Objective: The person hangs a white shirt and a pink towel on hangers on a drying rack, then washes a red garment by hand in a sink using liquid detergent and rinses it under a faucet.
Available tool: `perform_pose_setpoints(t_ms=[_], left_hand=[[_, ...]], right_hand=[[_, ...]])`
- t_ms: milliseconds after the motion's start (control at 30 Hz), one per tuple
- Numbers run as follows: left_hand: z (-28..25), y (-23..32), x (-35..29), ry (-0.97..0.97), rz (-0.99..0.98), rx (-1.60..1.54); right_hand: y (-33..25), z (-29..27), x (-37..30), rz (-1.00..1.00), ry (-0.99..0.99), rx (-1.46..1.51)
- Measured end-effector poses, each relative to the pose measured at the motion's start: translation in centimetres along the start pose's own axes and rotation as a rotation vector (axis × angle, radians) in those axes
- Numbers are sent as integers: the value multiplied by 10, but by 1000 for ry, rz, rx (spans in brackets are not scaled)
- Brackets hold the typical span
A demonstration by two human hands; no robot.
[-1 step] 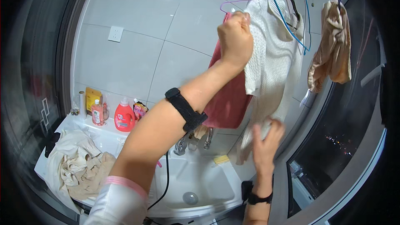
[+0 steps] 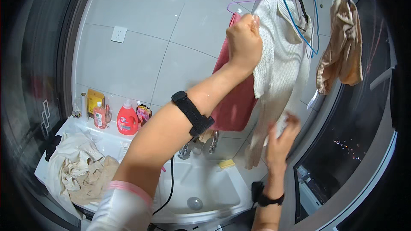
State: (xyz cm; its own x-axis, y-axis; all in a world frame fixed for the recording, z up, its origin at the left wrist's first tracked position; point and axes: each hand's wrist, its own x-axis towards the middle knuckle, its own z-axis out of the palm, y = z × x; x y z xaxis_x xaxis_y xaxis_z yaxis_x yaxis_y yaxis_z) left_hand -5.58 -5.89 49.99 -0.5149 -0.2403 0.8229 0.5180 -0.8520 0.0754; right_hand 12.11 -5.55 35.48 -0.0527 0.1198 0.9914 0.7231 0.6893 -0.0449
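Note:
A white knit sweater (image 2: 282, 55) hangs from the rack at the upper right, its lower part dangling above the sink's right end. My left hand (image 2: 245, 45) is raised and closed on the edge of the sweater at its left shoulder. Lower down, my right hand (image 2: 282, 141) is beside the sweater's hanging lower part, thumb and fingers apart; its fingertips are slightly blurred. Behind my left forearm hangs a dark pink cloth (image 2: 235, 111), next to a purple hanger (image 2: 239, 2). A blue hanger (image 2: 314, 51) overlaps the sweater's right side.
Beige garment (image 2: 342, 47) hangs at right, near the dark window (image 2: 342, 158). Below are a white sink (image 2: 214, 188), faucet (image 2: 185, 150) and yellow sponge (image 2: 227, 163). At left lie crumpled white and beige clothes (image 2: 83, 167), with a red detergent bottle (image 2: 127, 119) behind.
My right hand has shifted a little to the right and down, away from the sweater's lower end. My left hand and the sweater have moved slightly right.

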Motion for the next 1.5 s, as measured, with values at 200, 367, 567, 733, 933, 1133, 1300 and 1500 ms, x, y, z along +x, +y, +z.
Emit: perform_pose_setpoints(t_ms=[200,367,567,733,933,1133,1300,1500], left_hand=[[10,8,-2,-56,5,-49],[5,-6,18,-101,26,119],[8,7,64,-110,310,463],[47,21,96,-356,204,897],[46,26,104,-243,157,928],[53,-2,123,-240,148,987],[61,-15,135,-246,127,990],[50,-15,135,-290,7,893]], right_hand=[[16,32,171,-803,160,-421],[-8,55,232,-32,220,150],[-21,46,242,-156,-102,322],[-34,68,258,-275,-49,506],[-23,78,285,-43,143,379],[-24,65,284,106,26,-245],[-2,53,287,220,-7,-232],[45,48,296,318,190,-165]])
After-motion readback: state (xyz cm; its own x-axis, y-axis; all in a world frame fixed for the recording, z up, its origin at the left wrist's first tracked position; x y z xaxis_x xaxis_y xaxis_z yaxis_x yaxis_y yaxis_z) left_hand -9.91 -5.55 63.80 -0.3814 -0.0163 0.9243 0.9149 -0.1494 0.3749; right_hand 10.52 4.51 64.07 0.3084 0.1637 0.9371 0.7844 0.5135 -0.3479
